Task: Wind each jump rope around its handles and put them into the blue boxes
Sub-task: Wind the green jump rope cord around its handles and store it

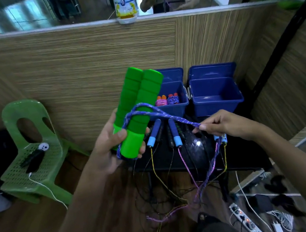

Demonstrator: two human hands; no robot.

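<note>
No readable writing anywhere near the hands, and the label on the white bag (125, 5) up at 12 o'clock on the partition ledge is too blurry to make out. Left hand (112, 149) is curled around the pair of green handles (138, 106), held side by side and tilted up toward 1 o'clock. Right hand (224, 125) at 3 o'clock pinches the purple rope (169, 116), which loops around the handles and then hangs down toward the floor. Just past the hands, more jump ropes with blue handles (173, 130) lie on the black counter (245, 155), cords dangling off the front edge. Further back are two blue boxes: the left box (182, 104) has wound ropes (167, 100) inside, and the right box (220, 102) sits just beside it. Green chair (34, 151) at 9 o'clock.
</note>
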